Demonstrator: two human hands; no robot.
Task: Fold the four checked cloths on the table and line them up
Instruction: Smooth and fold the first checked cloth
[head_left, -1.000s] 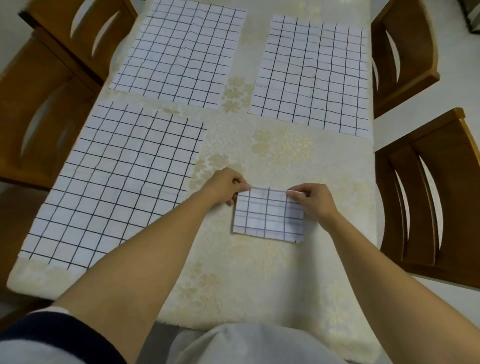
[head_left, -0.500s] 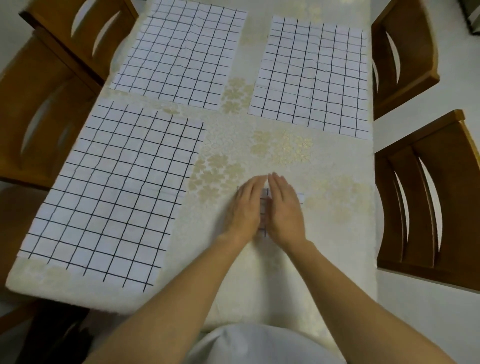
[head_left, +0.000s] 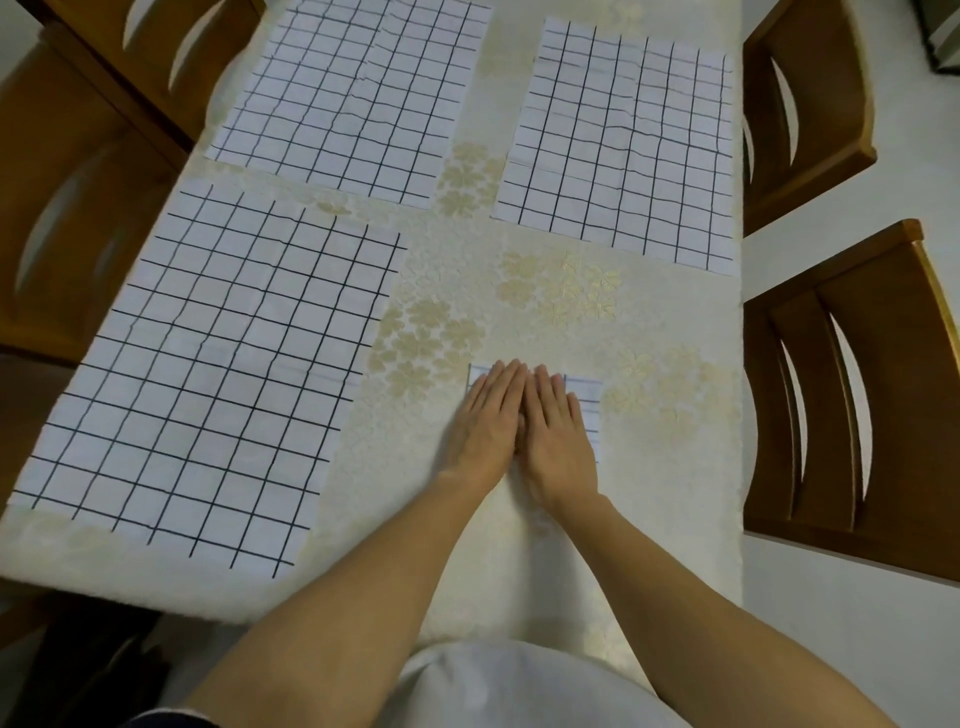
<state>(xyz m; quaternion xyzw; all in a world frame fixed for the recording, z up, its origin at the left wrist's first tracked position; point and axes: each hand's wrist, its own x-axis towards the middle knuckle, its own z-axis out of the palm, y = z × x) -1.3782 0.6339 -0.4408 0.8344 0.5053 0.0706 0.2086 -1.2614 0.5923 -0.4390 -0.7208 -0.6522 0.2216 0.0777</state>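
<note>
Near the front of the table (head_left: 519, 561), the left hand (head_left: 485, 415) and right hand (head_left: 558, 431) lie flat side by side, fingers straight, pressing on the folded cloth (head_left: 587, 410) and gripping nothing. Bare tabletop rings its edges. The near-left cloth (head_left: 223, 364) reaches the left edge. Beyond it, the far-left cloth (head_left: 353, 93) and far-right cloth (head_left: 623, 145) lie apart.

Bare tablecloth (head_left: 545, 561) around hands; chairs (head_left: 857, 405) flank table.
</note>
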